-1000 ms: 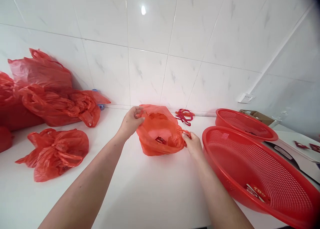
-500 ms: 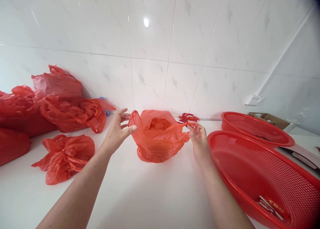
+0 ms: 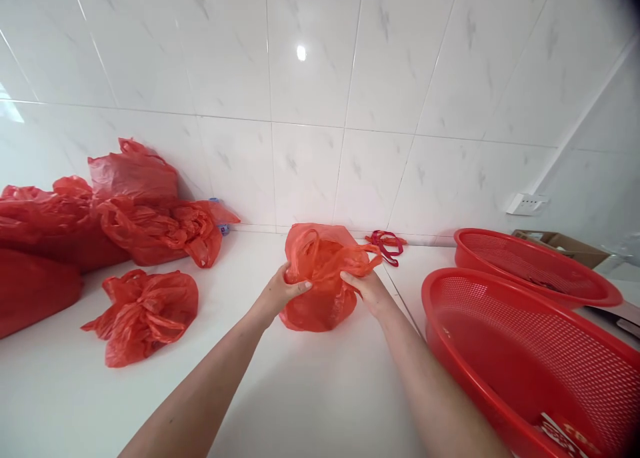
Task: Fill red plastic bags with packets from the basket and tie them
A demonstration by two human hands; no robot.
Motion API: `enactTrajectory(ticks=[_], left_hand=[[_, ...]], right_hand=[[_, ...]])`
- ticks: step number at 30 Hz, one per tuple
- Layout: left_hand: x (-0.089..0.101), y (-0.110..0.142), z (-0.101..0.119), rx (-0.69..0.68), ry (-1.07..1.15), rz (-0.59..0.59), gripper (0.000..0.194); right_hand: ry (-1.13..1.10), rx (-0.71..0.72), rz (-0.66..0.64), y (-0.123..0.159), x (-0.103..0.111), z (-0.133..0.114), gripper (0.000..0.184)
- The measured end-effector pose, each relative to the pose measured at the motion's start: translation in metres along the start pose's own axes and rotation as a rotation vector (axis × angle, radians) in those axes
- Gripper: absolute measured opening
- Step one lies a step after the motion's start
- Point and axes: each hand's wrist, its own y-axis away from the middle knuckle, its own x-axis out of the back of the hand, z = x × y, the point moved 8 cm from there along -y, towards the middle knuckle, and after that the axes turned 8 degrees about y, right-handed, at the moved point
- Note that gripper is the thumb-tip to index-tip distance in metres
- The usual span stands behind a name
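Observation:
A red plastic bag [image 3: 320, 311] with a bulging body stands on the white table in front of me, its top gathered and crumpled between my hands. My left hand [image 3: 281, 291] is closed around the left side of the bag's neck, thumb toward me. On the right, my right hand [image 3: 364, 286] grips the other side of the neck, and a handle loop sticks out above its fingers. What lies inside the bag is hidden by the plastic. A knotted red bag [image 3: 147, 315] sits on the table left of my left forearm.
Several filled red bags [image 3: 135, 175] are piled at the left against the tiled wall. Two red perforated baskets [image 3: 500, 351] stand at the right, the nearer one holding a printed packet [image 3: 565, 435]. Dark pink straps [image 3: 387, 243] lie by the wall; a cardboard box [image 3: 565, 245] is behind the baskets.
Both hands have moved inward and closed on the bag. Its mouth, held wide before, is now gathered together. The view has shifted slightly.

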Motion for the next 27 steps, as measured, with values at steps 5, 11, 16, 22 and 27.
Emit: enactTrajectory(ticks=[5,11,16,22,27], left_hand=[[-0.007,-0.014,0.009,-0.045,0.057,0.07,0.03],[-0.018,-0.03,-0.001,-0.067,0.351,0.033,0.024],[-0.019,-0.039,-0.023,-0.015,0.476,-0.002,0.012],[-0.007,-0.04,-0.059,0.092,0.446,0.082,0.022],[0.0,-0.04,-0.069,0.06,0.359,0.094,0.025]], right_hand=[[-0.06,0.088,0.073,0.002,0.01,-0.026,0.047],[-0.195,0.029,-0.028,-0.001,0.011,-0.018,0.027],[-0.308,-0.016,-0.046,-0.017,-0.001,0.011,0.021],[-0.046,-0.093,-0.173,-0.013,-0.036,0.042,0.036],[0.123,-0.027,-0.237,-0.004,-0.053,0.048,0.048]])
